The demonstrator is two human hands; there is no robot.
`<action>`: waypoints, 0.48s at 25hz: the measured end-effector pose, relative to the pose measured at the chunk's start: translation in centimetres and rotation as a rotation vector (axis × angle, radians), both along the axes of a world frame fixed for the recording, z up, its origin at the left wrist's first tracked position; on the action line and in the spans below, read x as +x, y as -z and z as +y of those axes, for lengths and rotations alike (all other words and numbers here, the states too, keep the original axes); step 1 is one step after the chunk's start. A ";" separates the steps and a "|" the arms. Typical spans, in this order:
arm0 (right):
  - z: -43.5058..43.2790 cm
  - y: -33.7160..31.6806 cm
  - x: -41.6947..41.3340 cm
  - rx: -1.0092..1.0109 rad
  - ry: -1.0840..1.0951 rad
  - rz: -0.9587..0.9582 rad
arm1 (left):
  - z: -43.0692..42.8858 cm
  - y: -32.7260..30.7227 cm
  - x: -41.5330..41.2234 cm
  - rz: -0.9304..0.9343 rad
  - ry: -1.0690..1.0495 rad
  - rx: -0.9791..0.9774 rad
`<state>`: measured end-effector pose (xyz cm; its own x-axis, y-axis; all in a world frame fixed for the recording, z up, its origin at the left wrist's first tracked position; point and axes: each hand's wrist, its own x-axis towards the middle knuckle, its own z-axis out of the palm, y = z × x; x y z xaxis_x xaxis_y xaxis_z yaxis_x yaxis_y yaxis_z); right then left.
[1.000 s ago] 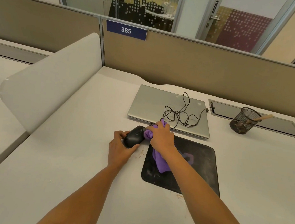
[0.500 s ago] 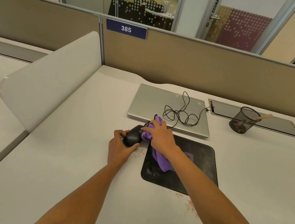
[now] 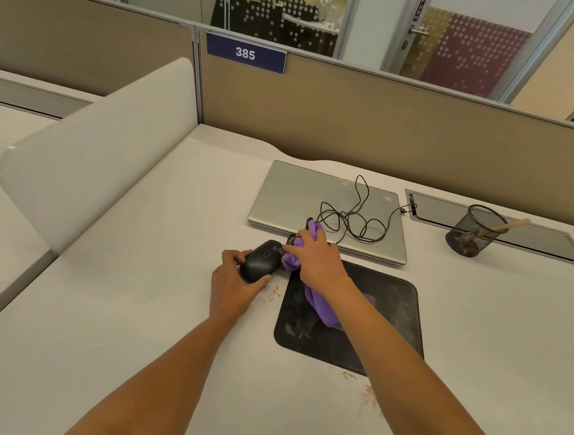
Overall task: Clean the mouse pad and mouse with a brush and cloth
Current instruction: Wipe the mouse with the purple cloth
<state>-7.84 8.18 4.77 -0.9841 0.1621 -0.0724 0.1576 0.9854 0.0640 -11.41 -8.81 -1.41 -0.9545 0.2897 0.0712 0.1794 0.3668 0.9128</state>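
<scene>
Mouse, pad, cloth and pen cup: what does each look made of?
Mouse: probably hard plastic, black, smooth with a dull sheen.
Pad: black, matte, thin and flat, perhaps rubber or fabric-topped foam; pale smears show on it.
Cloth: soft purple fabric, maybe microfibre; it bunches and droops.
Pen cup: black see-through mesh, likely metal wire.

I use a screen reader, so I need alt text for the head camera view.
A person's left hand holds a black mouse while the right hand presses a purple cloth against its front. A dusty black mouse pad lies beneath the right forearm, with a closed laptop behind.
</scene>
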 end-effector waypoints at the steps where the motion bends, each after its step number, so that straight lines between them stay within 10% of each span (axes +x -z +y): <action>1: 0.3 -0.1 0.4 0.012 -0.053 0.003 | 0.0 0.0 0.0 0.001 -0.001 -0.003; 7: 1.2 0.2 1.3 -0.284 0.173 0.155 | 0.0 -0.1 0.0 -0.020 -0.004 -0.007; 12: -0.8 0.5 -0.4 -0.028 0.203 0.080 | 0.0 -0.1 -0.1 -0.016 0.002 -0.001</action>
<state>-8.24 7.43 4.26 -0.9342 0.3566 -0.0029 0.3566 0.9341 0.0161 -11.47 -8.85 -1.32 -0.9549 0.2916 0.0553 0.1652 0.3671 0.9154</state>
